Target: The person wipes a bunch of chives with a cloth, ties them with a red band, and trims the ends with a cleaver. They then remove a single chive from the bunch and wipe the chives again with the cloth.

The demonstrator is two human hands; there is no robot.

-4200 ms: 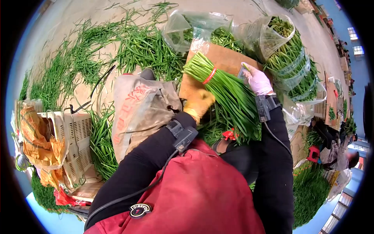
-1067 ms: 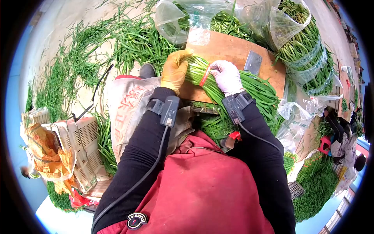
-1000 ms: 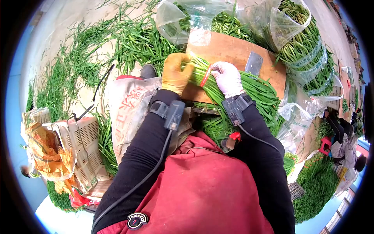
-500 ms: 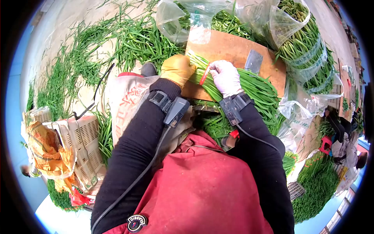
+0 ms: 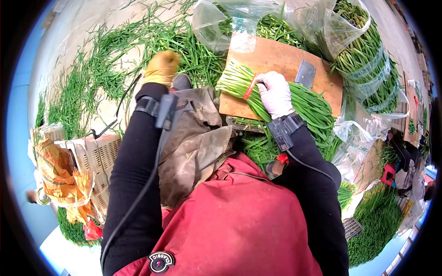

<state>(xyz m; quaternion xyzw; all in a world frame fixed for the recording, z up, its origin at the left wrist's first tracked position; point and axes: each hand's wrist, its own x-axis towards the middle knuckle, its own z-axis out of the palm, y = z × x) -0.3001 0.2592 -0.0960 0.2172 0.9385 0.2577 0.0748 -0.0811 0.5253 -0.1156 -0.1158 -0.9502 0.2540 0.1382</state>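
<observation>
A bundle of garlic chives (image 5: 304, 101) lies across a brown board (image 5: 271, 53), its pale stem ends pointing left. A red band (image 5: 250, 86) goes round it near those ends. My right hand (image 5: 275, 94), in a pale glove, grips the bundle just right of the band, thumb and fingers bent. Out to the left, apart from the bundle, is my left hand (image 5: 161, 68) in a yellow glove. It is above the floor beside loose green leaves (image 5: 193, 53); motion blur hides its fingers. A cleaver-like metal blade (image 5: 305, 73) rests flat on the board behind the bundle.
Clear plastic bags (image 5: 363, 69) packed with green stalks stand behind and right of the board. Left are a white plastic crate (image 5: 99, 161) and an orange mesh sack (image 5: 57, 172). More chives (image 5: 375, 225) lie at lower right. A brown cloth (image 5: 193, 142) covers my lap.
My left hand has moved left, away from the bundle's stem ends. My right hand stays at the band. The pale printed cloth by my left arm no longer shows; brown cloth is visible there.
</observation>
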